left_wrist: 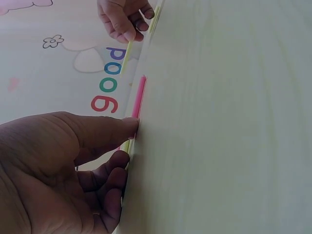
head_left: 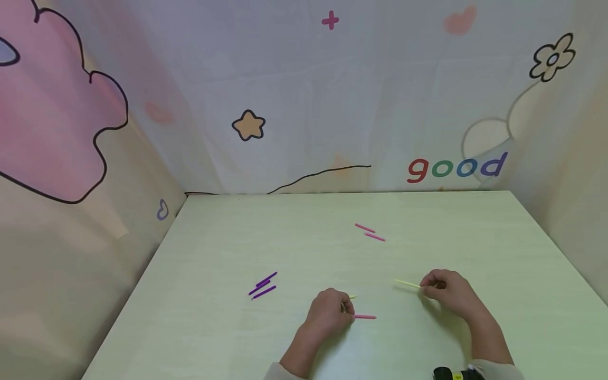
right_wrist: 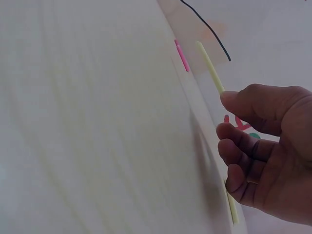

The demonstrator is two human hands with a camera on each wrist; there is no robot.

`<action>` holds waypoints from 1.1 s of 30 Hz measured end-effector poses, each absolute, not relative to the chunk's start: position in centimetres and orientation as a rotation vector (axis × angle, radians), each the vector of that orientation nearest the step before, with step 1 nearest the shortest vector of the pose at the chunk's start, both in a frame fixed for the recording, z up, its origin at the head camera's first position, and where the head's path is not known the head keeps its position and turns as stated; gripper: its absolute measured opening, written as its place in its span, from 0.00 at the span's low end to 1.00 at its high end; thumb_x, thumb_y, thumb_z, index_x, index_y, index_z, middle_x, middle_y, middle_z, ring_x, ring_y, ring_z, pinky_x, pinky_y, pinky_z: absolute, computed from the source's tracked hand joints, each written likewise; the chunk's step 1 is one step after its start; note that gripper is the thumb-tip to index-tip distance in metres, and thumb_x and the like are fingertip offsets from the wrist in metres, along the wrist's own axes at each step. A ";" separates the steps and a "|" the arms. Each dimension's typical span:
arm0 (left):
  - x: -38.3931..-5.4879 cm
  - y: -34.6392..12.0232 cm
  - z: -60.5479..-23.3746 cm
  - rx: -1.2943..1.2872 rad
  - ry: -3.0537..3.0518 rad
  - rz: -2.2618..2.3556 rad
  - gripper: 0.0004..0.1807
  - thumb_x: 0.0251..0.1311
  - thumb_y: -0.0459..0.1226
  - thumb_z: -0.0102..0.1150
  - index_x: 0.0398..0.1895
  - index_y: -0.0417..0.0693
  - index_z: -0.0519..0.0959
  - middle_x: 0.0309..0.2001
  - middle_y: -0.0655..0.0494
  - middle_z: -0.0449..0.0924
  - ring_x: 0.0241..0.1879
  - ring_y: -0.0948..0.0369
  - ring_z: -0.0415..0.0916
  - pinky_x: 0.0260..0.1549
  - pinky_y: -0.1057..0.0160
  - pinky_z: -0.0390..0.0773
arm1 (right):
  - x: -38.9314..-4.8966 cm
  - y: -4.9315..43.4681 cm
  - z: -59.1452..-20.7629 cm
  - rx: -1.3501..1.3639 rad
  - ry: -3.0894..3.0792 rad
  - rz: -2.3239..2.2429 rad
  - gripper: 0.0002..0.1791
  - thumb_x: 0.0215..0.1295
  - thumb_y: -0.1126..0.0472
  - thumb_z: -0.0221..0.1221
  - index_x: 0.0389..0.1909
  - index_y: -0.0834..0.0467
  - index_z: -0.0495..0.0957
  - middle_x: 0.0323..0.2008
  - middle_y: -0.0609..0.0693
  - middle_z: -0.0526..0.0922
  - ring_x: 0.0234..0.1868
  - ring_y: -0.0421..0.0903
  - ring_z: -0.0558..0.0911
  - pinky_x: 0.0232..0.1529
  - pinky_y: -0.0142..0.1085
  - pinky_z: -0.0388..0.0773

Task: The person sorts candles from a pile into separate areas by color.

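Note:
My right hand [head_left: 446, 291] holds a thin yellow stick [head_left: 407, 283] between thumb and fingertips, raised over the table. In the right wrist view, another yellow stick [right_wrist: 231, 204] shows below that hand, partly covered by its fingers. My left hand [head_left: 329, 311] is low at the table with its thumb and fingers on one end of a pink stick [head_left: 366, 317]. Just behind these fingers peeks a yellow stick [head_left: 352, 297], mostly covered by the hand; whether the fingers touch it, I cannot tell.
Three purple sticks [head_left: 263, 285] lie close together on the pale table [head_left: 214, 232], left of my hands. Farther back are two pink sticks [head_left: 370, 232]. A printed cloth [head_left: 294, 79] hangs along the table's far edge. A black device [head_left: 456, 373] sits at the right wrist.

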State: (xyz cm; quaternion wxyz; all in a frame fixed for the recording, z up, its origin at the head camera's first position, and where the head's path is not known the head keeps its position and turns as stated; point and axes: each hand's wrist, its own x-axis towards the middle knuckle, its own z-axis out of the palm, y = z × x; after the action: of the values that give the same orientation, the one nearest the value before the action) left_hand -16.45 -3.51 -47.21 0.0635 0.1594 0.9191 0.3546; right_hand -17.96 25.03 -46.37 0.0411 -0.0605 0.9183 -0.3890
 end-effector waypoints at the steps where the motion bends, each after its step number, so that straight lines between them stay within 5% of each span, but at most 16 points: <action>1: -16.4 -3.5 -47.2 0.488 2.779 1.073 0.07 0.42 0.30 0.69 0.17 0.49 0.81 0.17 0.64 0.67 0.22 0.67 0.63 0.22 0.68 0.64 | -17.9 25.4 -46.4 -0.173 2.814 -1.189 0.03 0.58 0.66 0.60 0.33 0.61 0.79 0.30 0.49 0.77 0.30 0.46 0.73 0.29 0.39 0.68; 25: -16.5 -3.4 -47.4 0.477 2.781 1.074 0.07 0.42 0.30 0.70 0.17 0.50 0.81 0.17 0.65 0.67 0.21 0.68 0.63 0.22 0.69 0.64 | -15.9 31.7 -46.9 0.147 2.945 -1.074 0.12 0.62 0.58 0.58 0.35 0.64 0.79 0.31 0.52 0.80 0.32 0.44 0.72 0.31 0.39 0.67; 33: -16.4 -3.8 -47.5 0.441 2.803 1.051 0.08 0.42 0.30 0.69 0.17 0.51 0.80 0.17 0.65 0.67 0.22 0.67 0.63 0.23 0.68 0.65 | -15.7 33.2 -47.0 0.395 2.904 -1.076 0.14 0.62 0.58 0.55 0.36 0.68 0.78 0.34 0.58 0.79 0.37 0.54 0.73 0.33 0.42 0.64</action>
State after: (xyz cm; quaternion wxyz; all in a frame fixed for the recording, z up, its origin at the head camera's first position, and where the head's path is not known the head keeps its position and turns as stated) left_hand -16.41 -3.76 -47.53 0.0578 0.1454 0.9249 0.3466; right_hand -15.74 33.20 -46.97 0.0097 0.1265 0.9301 -0.3446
